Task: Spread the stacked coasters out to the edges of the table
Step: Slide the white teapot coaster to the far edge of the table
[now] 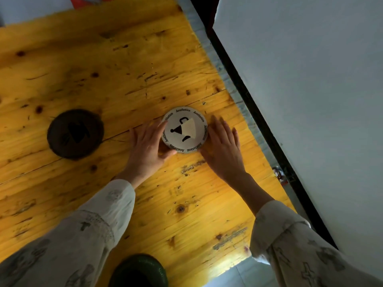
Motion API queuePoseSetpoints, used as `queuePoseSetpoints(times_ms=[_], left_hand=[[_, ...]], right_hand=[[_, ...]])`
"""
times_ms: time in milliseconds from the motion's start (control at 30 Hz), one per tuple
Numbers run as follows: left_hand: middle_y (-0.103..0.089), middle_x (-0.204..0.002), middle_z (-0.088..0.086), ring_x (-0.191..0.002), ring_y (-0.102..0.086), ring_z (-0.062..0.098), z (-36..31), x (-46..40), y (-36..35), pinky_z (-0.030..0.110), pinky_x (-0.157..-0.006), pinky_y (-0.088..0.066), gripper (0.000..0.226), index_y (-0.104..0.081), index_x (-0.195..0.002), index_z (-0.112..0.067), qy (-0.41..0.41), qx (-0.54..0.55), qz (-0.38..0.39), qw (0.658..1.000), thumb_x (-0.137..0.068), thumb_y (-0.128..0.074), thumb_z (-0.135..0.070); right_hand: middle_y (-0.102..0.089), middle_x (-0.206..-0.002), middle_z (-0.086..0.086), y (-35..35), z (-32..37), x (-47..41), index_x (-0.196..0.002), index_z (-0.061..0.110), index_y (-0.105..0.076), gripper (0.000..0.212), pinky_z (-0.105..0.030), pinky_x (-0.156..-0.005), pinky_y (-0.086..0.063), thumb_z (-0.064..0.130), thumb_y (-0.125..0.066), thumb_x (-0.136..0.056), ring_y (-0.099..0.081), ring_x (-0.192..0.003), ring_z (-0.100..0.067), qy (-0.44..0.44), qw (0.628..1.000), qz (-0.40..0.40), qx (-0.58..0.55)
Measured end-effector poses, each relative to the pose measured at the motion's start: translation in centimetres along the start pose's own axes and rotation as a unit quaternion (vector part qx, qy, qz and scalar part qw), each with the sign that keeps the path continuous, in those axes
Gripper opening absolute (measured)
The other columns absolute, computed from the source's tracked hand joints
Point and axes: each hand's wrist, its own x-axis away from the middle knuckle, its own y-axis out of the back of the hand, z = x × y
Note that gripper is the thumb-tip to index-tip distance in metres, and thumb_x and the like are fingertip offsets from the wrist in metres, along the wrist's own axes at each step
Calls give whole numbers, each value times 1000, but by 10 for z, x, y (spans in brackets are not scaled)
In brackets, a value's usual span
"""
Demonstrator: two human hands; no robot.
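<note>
A stack of round coasters [184, 130] sits on the yellow wooden table [103, 69], right of centre. Its top coaster is white with a black cup drawing and lettering around the rim. My left hand [148, 146] wraps the stack's left side, with the thumb under its near edge and fingers on its rim. My right hand [222, 148] lies flat on the table, fingers together, touching the stack's right side. A single dark brown coaster [75, 134] lies flat on the table to the left, apart from the stack.
The table's right edge [238, 96] runs diagonally close behind my right hand, with a grey wall beyond it. A dark green round object [138, 270] sits at the near edge. The table's near right corner ends at about [246, 259].
</note>
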Motion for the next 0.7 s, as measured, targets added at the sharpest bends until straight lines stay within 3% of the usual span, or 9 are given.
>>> queuePoseSetpoints(times_ms=[167,300,700], left_hand=[[-30,-150,9,-141,-17,30,-21,-26,-11,71,-106,2,83,-27,-140,-19,21,-4,-20,1000,-73,-62,-52],[-24,-153,9,-143,-9,30,-37,-49,-19,74,-101,5,86,-22,-141,-20,36,0,-27,999,-73,-60,-56],[-23,-154,3,-143,-5,31,-59,-81,-27,78,-94,10,73,-27,-137,-33,75,0,-34,997,-75,-57,-58]], right_hand=[[-11,-158,-8,8,-24,-22,-145,18,-20,66,-47,-118,0,50,-40,-91,-5,-146,-26,-33,999,-9,17],[-3,-159,-9,12,-42,-33,-147,18,-9,71,-42,-118,2,52,-36,-91,0,-146,-24,-62,998,5,-9],[2,-159,-8,11,-52,-30,-147,19,-3,74,-34,-114,9,51,-39,-91,6,-146,-22,-37,998,22,-41]])
